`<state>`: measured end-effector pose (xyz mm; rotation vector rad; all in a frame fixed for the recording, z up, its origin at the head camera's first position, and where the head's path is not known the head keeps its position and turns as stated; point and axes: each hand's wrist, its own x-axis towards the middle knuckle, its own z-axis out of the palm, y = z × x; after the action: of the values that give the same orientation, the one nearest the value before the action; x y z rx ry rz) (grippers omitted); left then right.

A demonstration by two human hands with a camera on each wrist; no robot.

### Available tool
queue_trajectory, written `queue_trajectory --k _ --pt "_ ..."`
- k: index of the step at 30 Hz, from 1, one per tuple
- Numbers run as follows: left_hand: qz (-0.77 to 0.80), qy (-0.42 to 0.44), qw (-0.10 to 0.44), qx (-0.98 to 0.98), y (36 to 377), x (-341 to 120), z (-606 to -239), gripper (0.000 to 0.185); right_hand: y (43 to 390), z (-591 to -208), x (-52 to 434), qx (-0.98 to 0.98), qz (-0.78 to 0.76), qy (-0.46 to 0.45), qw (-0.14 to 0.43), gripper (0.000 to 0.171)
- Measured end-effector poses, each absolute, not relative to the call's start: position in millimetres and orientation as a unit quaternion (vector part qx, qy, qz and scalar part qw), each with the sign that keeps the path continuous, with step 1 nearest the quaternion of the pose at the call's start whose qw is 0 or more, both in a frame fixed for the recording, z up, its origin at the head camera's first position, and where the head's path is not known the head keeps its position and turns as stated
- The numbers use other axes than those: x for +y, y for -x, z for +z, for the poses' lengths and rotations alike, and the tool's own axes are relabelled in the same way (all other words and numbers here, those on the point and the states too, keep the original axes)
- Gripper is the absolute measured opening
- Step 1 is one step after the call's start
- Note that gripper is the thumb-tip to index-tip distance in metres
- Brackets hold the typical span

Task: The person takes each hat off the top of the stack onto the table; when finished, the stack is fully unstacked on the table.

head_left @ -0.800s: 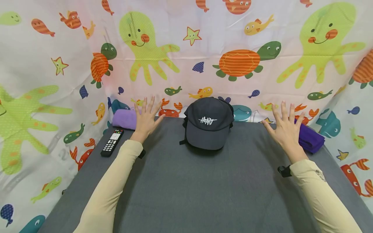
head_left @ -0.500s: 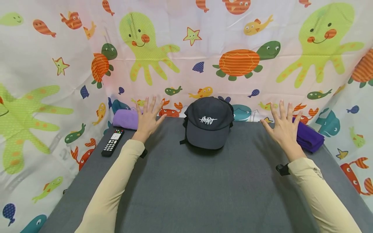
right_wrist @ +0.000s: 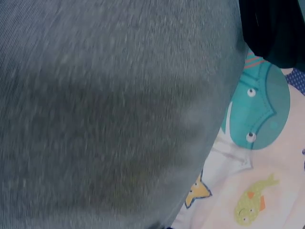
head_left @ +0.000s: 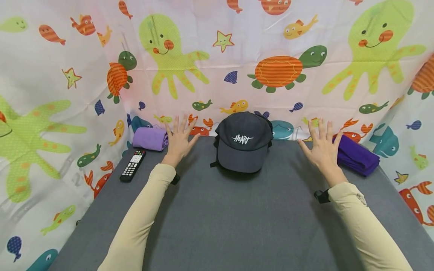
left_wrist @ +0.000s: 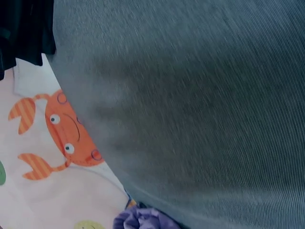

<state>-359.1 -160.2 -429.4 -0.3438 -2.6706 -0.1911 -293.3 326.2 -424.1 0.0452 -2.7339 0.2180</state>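
Fingers spread, my left hand (head_left: 178, 142) is held over the table between a rolled lilac towel (head_left: 149, 138) and a black cap (head_left: 243, 141) with white lettering. My right hand (head_left: 323, 151), spread as well, is over the right part of the table, just left of a folded dark purple cloth (head_left: 358, 155). Neither hand holds anything. The cap sits at the back middle, brim toward me. In the left wrist view the cap's dark edge (left_wrist: 26, 31) and the towel's end (left_wrist: 144, 219) show; the right wrist view catches the cap's other side (right_wrist: 275, 31).
A black remote control (head_left: 133, 166) lies at the left edge, in front of the lilac towel. The grey tabletop (head_left: 237, 218) reaches back to a curtain (head_left: 207, 49) printed with sea animals, which also hangs along both sides.
Both hands have moved inward toward the cap, still spread. The left hand went right, uncovering more of the lilac towel; the right hand went left, away from the purple cloth.
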Motion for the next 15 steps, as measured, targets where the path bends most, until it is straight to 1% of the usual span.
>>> queue_trajectory --k 9,12,15 --pt "-0.118 0.132 0.197 -0.964 356.1 -135.2 -437.3 0.068 299.2 -434.8 299.2 -0.967 0.119 -0.047 0.22 0.075" --pt "-0.133 0.137 0.182 -0.965 355.3 -126.1 -441.5 0.069 301.3 -438.1 288.5 -0.96 0.137 -0.068 0.236 0.074" --pt "-0.144 0.139 0.166 -0.966 355.1 -116.4 -445.7 0.068 302.8 -442.1 277.7 -0.955 0.155 -0.084 0.238 0.073"
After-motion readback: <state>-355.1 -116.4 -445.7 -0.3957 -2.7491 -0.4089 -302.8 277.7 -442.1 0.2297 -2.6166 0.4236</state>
